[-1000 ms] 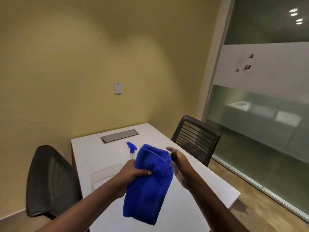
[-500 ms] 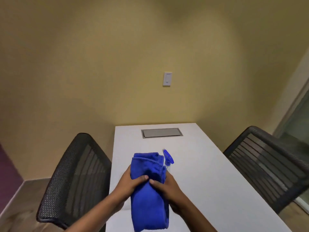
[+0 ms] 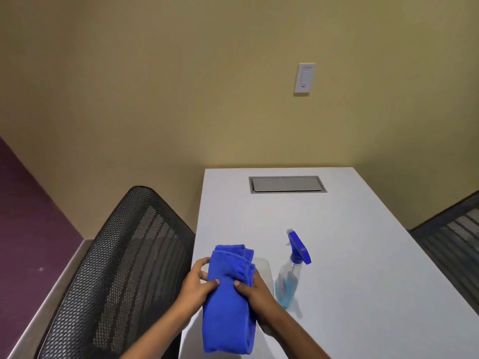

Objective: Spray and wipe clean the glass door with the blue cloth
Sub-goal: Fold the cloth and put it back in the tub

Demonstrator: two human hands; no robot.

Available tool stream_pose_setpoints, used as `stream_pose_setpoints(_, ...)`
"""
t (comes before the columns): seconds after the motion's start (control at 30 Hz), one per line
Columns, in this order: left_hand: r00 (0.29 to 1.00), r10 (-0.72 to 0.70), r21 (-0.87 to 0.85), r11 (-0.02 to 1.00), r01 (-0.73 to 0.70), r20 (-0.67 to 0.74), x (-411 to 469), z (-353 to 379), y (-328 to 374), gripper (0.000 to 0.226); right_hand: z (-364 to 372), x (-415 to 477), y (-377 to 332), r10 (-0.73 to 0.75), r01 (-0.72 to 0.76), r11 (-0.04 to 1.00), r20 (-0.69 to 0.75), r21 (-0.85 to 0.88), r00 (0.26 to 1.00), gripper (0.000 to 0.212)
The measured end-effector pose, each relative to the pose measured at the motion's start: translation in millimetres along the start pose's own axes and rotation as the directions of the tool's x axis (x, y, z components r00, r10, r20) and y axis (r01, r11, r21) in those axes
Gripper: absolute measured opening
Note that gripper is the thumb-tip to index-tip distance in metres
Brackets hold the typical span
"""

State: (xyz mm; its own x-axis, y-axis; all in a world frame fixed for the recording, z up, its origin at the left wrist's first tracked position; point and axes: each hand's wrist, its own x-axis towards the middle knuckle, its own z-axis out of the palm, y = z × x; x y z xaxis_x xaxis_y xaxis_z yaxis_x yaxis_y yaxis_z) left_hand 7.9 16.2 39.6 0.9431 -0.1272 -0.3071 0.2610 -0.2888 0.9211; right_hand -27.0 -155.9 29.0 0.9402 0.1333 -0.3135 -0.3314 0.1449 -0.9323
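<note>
Both hands, left hand (image 3: 199, 286) and right hand (image 3: 255, 294), have fingers clamped on the blue cloth (image 3: 229, 294) over the worktop's (image 3: 350, 242) near-left edge; its hanging tail could perhaps topple the spray bottle (image 3: 291, 275) just beside

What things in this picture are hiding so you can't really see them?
All in the head view:
- Clear flat container on the white table: mostly hidden behind the folded blue cloth and the right hand.
- Black slatted chair: cut off by the right edge.
- White wall switch: its lettering is too small to read.
- Glass door: out of frame.
</note>
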Motion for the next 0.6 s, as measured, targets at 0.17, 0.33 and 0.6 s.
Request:
stream_pose_setpoints(0.17,0.995,-0.015,0.091,0.996,0.025,-0.100,43,4,-18,0.044,-1,46,10,0.055,-0.055,0.998,-0.004,-0.017,0.998,0.057)
stream_pose_setpoints(0.33,0.987,0.003,0.252,0.967,0.037,-0.159,76,7,-24,0.046,-5,88,16,0.060,-0.060,0.998,-0.018,-0.033,0.998,0.050)
stream_pose_setpoints(0.6,0.996,0.075,0.803,0.596,-0.003,-0.051,82,17,-55,0.061,-4,117,61,0.111,-0.116,0.991,-0.069,-0.072,0.991,0.031)
